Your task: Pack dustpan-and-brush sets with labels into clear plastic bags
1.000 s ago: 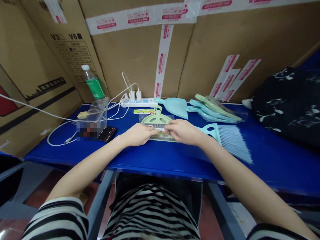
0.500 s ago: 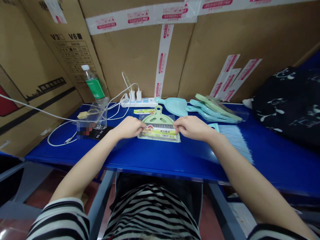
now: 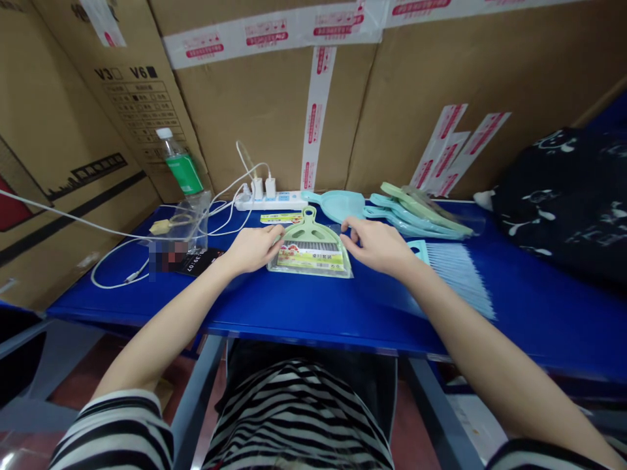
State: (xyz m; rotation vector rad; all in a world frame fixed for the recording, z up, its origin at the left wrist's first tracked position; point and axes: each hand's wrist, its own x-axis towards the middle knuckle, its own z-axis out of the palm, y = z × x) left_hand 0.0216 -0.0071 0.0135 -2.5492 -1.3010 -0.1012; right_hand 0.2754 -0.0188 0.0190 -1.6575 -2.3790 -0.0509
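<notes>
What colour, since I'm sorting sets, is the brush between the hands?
Pale green, with grey bristles; the brush shows best in the head view.

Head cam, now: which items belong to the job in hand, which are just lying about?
In the job:
- packaged green brush-and-dustpan set, between left hand and right hand
- perhaps blue brush, stacked dustpans

Apparently just about:
- bottle
- power strip
- phone
- black patterned fabric item

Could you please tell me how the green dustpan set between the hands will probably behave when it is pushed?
The green dustpan set looks fairly stiff and light, as it seems moulded from thin plastic. Its clear wrapper may slide easily on the shiny blue table. Lying flat, it seems unlikely to roll.
</notes>
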